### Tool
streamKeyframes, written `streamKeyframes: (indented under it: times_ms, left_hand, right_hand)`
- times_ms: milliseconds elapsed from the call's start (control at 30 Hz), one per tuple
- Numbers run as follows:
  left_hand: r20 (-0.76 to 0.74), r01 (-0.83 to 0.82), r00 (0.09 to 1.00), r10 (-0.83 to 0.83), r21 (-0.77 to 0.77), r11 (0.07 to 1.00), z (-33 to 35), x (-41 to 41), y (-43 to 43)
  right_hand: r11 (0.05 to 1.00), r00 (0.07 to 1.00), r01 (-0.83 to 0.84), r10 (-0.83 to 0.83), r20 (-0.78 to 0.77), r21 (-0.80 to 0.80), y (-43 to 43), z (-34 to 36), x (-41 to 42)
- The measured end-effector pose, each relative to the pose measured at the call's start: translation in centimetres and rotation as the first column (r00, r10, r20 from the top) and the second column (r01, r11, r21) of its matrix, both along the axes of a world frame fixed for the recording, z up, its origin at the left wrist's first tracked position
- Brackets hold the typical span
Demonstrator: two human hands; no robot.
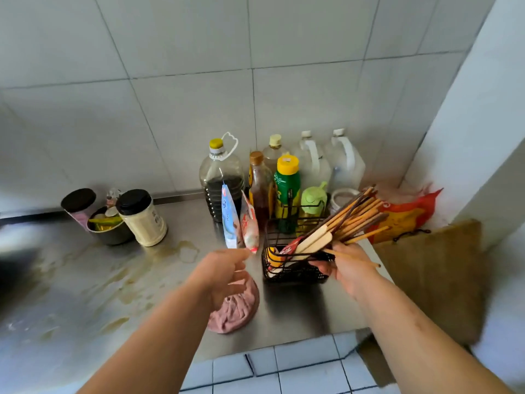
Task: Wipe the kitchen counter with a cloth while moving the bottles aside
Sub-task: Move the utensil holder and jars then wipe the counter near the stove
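Pink cloth (pixel 235 312) lay crumpled on the steel counter (pixel 85 280), half hidden under the left hand (pixel 224 275) — its fingertips pinching two upright pouches (pixel 230 220). Right hand (pixel 345 270) — fingers curled round the chopstick caddy (pixel 295 273); bottles (pixel 223 180) upright by the wall.

pink cloth (pixel 235 314) half hidden under left hand (pixel 224 274), dark shape (pixel 14 268) at left edge — blurred, cut off

Your pink cloth (pixel 235 311) lay crumpled near the front edge of the steel counter (pixel 85 294), which was streaked with yellowish stains. Your large clear bottle (pixel 223 180), amber bottle (pixel 260 191) and green bottle (pixel 287 189) stood upright, clustered by the back wall.
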State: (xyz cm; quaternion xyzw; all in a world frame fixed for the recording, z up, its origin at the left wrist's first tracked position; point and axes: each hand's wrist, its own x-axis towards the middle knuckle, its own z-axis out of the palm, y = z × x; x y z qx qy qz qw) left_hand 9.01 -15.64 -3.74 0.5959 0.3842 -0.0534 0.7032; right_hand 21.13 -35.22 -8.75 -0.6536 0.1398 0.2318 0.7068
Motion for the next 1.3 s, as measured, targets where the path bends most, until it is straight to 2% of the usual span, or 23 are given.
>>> streamKeyframes:
  times_ms: [200, 400, 600, 800, 867, 1033, 1133, 1200, 1300]
  left_hand:
    - [-0.027, 0.014, 1.0, -0.015, -0.033, 0.999, -0.8, 1.5, -1.7]
    - [-0.048, -0.002, 0.999, 0.0, -0.024, 1.0, -1.3, 2.9, -2.6]
    - [-0.073, -0.003, 0.997, 0.001, -0.04, 0.999, -1.6, 3.7, -3.0]
    - [-0.08, -0.016, 0.997, 0.012, -0.052, 0.999, -2.3, 4.1, -3.0]
    - [-0.079, -0.022, 0.997, 0.018, -0.057, 0.998, -2.6, 4.1, -3.0]
    - [-0.095, -0.049, 0.995, 0.042, -0.066, 0.997, -3.1, 4.2, -2.9]
    - [-0.102, -0.06, 0.993, 0.053, -0.067, 0.996, -3.4, 4.0, -2.8]
    - [-0.105, -0.073, 0.992, 0.066, -0.069, 0.995, -3.6, 3.7, -2.7]
    - [-0.117, -0.105, 0.989, 0.095, -0.084, 0.991, -3.9, 2.9, -2.4]
  right_hand:
    - [0.984, 0.986, 0.161, -0.164, -0.033, -0.074, -5.6, -1.9, 3.9]
    - [0.966, 0.962, 0.26, -0.259, -0.084, -0.008, -7.6, -2.9, 6.1]
    - [0.956, 0.953, 0.289, -0.283, -0.111, 0.04, -8.8, -2.7, 7.3]
    - [0.97, 0.968, 0.242, -0.244, -0.059, -0.039, -9.3, -3.1, 6.9]
    - [0.96, 0.959, 0.276, -0.278, -0.046, -0.044, -9.7, -3.8, 6.3]
    - [0.918, 0.923, 0.385, -0.38, -0.065, 0.099, -10.7, -5.8, 5.0]
    - [0.917, 0.913, 0.399, -0.396, -0.103, 0.015, -10.6, -7.2, 4.4]
    - [0.934, 0.92, 0.339, -0.354, -0.166, -0.114, -10.2, -8.5, 3.4]
    - [0.979, 0.96, 0.044, -0.096, -0.262, -0.199, -8.3, -9.9, 1.3]
